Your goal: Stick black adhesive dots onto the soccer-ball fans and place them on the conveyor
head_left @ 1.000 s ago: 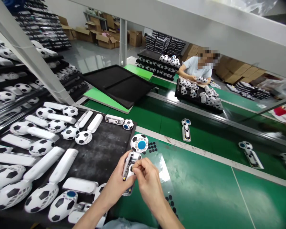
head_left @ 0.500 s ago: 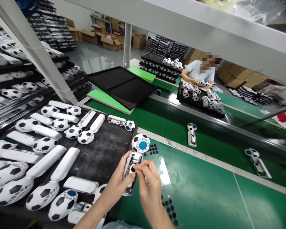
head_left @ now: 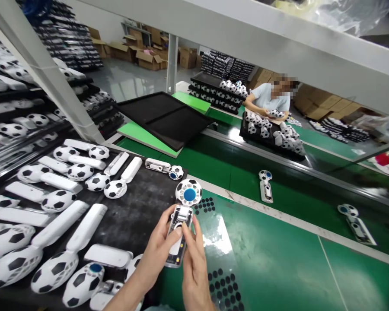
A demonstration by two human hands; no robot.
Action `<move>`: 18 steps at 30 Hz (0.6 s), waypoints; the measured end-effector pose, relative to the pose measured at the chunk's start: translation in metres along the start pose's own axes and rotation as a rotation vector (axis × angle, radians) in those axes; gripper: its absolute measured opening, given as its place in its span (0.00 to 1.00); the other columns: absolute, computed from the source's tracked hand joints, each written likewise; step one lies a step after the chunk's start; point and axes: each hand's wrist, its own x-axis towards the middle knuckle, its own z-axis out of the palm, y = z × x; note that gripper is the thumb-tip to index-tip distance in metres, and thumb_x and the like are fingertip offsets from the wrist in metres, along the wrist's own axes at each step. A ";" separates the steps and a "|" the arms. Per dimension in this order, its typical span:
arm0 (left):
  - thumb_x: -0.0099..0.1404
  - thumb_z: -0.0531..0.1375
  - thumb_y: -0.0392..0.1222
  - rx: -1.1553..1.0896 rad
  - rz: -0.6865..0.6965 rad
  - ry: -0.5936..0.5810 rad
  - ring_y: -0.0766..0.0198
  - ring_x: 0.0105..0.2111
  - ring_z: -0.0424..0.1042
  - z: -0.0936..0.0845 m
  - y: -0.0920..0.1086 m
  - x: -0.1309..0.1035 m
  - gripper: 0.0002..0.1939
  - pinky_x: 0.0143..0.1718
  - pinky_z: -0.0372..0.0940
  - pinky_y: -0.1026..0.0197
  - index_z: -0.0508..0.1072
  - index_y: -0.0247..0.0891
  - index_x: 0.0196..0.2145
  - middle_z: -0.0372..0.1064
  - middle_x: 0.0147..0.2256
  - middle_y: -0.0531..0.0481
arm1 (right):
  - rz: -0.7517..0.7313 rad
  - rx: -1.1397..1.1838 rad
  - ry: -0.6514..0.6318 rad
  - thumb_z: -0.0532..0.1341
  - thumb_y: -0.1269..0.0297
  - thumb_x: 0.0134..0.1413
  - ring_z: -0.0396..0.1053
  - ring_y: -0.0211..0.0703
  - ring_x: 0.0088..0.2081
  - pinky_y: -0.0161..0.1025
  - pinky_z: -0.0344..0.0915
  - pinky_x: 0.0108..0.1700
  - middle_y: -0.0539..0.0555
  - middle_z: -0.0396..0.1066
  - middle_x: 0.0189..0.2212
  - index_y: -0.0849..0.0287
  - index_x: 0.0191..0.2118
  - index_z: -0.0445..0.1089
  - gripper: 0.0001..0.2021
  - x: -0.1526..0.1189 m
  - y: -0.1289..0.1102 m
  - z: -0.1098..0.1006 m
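Note:
Held upright between my hands is a soccer-ball-patterned handheld fan (head_left: pixel 188 192), its round head carrying a blue disc and its handle (head_left: pixel 176 249) uncovered, with electronics inside. My left hand (head_left: pixel 158 242) grips the handle from the left, thumb lying across its front. On the other side, my right hand (head_left: pixel 194 255) closes against the handle's right edge, with its thumb pressing near the middle of the electronics. Whatever lies beneath the thumbs is hidden. Beside my right hand, a clear sheet of black round stickers (head_left: pixel 225 285) lies on the green work surface.
A black tray (head_left: pixel 139 203) at left carries several soccer-patterned fans. Opened fans lie on the green conveyor (head_left: pixel 233 172), one of them (head_left: pixel 266 186) ahead. Black trays (head_left: pixel 168 116) rest on green boards. A grey beam (head_left: pixel 246 47) crosses overhead. Another person (head_left: pixel 269 99) works beyond the conveyor.
My right hand has gone from pinching fingertips over the handle to wrapping its right edge with the thumb pressed down. The fans on the conveyor have shifted slightly right.

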 end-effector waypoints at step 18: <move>0.63 0.45 0.40 1.092 0.391 0.133 0.46 0.63 0.42 -0.039 0.024 0.148 0.28 0.61 0.39 0.42 0.57 0.27 0.59 0.50 0.62 0.34 | 0.295 -0.062 0.220 0.49 0.39 0.52 0.66 0.42 0.21 0.39 0.65 0.21 0.49 0.64 0.19 0.62 0.40 0.64 0.27 0.143 0.077 -0.083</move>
